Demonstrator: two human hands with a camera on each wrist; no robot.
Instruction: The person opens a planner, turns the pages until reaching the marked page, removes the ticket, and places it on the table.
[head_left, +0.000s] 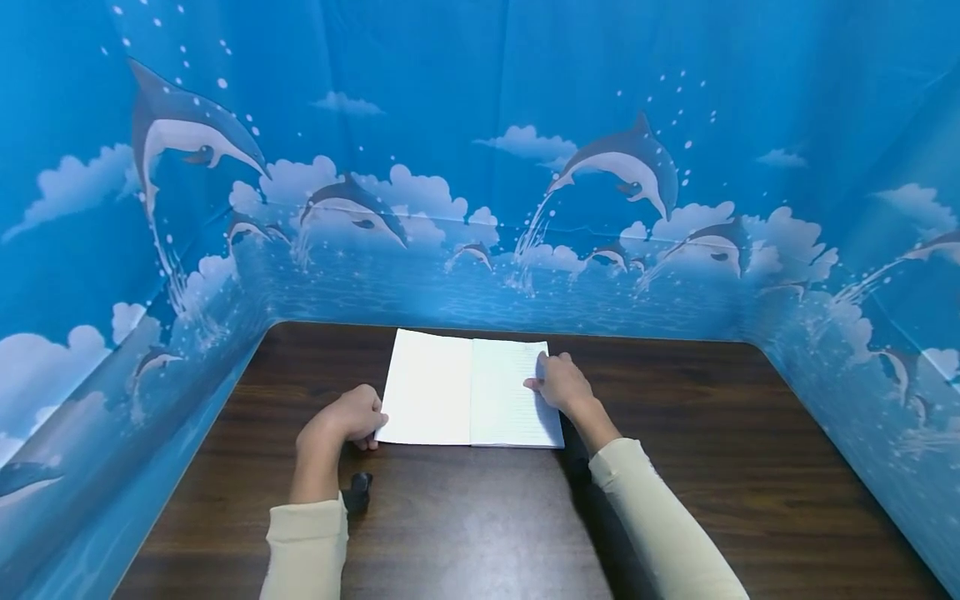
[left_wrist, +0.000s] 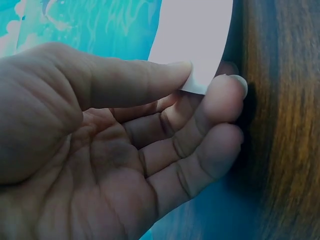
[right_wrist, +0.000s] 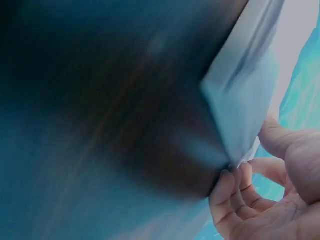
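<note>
One open notebook [head_left: 431, 387] lies on the dark wood surface [head_left: 465, 521], showing two pages: a white left one and a faintly ruled right one. Two hands hold it. The left hand [head_left: 343, 417] pinches the lower left corner, its forefinger partly hidden behind thumb and paper. The right hand [head_left: 564, 387] grasps the outer edge of the right page between thumb and fingers; blur obscures how many sheets they take. Two cream sleeves [head_left: 307, 546] are cut off by the frame. One small black object [head_left: 359, 493] shows beside the left wrist, too partly covered to identify.
</note>
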